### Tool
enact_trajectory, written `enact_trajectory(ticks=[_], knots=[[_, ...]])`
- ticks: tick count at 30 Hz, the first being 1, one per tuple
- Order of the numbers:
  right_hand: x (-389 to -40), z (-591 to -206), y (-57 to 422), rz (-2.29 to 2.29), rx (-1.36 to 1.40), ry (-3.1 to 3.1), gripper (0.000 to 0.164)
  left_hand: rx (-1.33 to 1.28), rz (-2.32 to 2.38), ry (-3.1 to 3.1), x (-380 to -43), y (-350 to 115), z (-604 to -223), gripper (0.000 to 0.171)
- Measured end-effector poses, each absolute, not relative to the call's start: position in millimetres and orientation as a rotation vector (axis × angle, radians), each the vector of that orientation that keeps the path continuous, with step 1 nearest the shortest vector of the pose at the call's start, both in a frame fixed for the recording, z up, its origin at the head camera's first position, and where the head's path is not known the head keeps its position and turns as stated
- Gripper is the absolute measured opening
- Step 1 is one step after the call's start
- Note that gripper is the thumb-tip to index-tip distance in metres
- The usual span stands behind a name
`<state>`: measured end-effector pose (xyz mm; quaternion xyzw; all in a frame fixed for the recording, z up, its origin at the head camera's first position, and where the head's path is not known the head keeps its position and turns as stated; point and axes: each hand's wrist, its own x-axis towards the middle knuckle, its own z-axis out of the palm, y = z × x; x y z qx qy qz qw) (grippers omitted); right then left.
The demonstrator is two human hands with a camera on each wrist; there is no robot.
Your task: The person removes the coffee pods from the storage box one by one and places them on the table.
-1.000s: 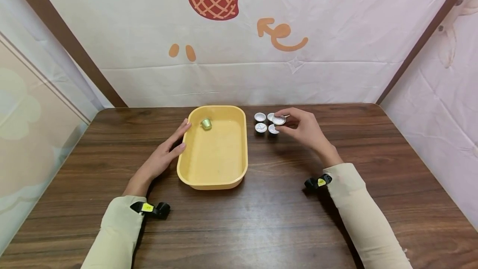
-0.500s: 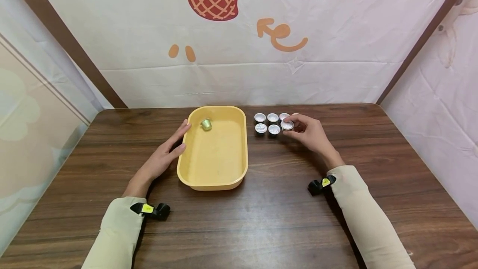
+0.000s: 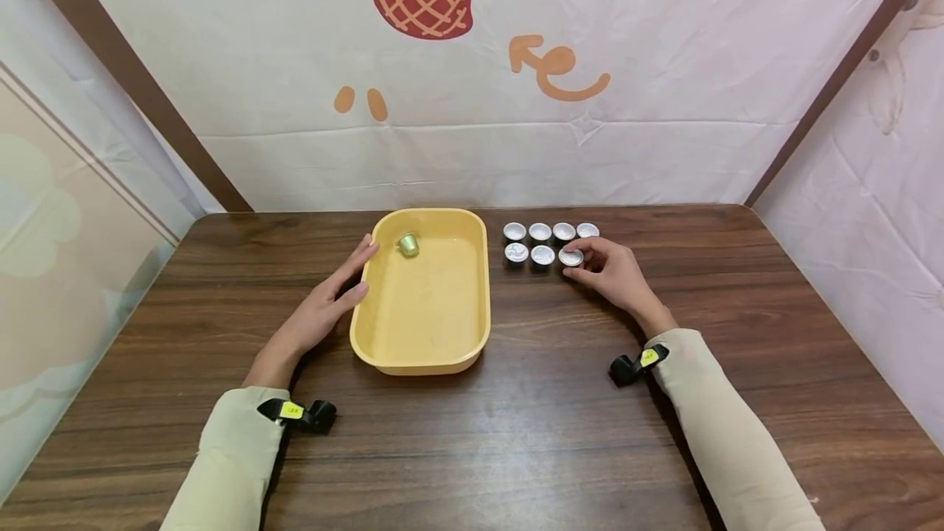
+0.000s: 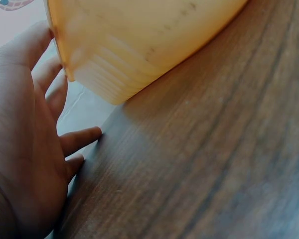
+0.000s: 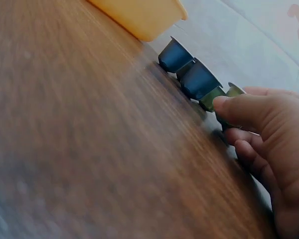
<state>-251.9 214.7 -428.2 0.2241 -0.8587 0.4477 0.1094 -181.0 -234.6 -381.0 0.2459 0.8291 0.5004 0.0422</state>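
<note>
My right hand (image 3: 621, 279) pinches a green coffee capsule (image 5: 234, 90) by its sides, at the right end of the front row. Its foil lid faces up, and it stands on or just over the table. Beside it are several more foil-topped capsules (image 3: 542, 256) in two rows; the right wrist view shows blue sides on the nearest ones (image 5: 200, 82). With fingers spread, my left hand (image 3: 313, 318) touches the left rim of a yellow plastic tub (image 3: 428, 310). Inside that tub, near the far left corner, one green capsule (image 3: 408, 245) lies tipped over.
Under everything is a dark wood-grain table (image 3: 472, 449). A white printed cloth (image 3: 457, 154) hangs right behind its far edge. The capsule rows stand between the tub's right side and my right hand, close to that far edge.
My right hand has carried its capsule right and toward me, from above the middle of the group to the front row's end. The left hand and tub have stayed put.
</note>
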Motion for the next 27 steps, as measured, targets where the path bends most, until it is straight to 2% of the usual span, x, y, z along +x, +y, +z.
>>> enact_trajectory(ticks=[27], knots=[[-251.4,-430.7,214.4,1.253,0.604,-2.541,0.031,0.753,1.528,2.542,-181.2,-236.1,-382.1,0.055]])
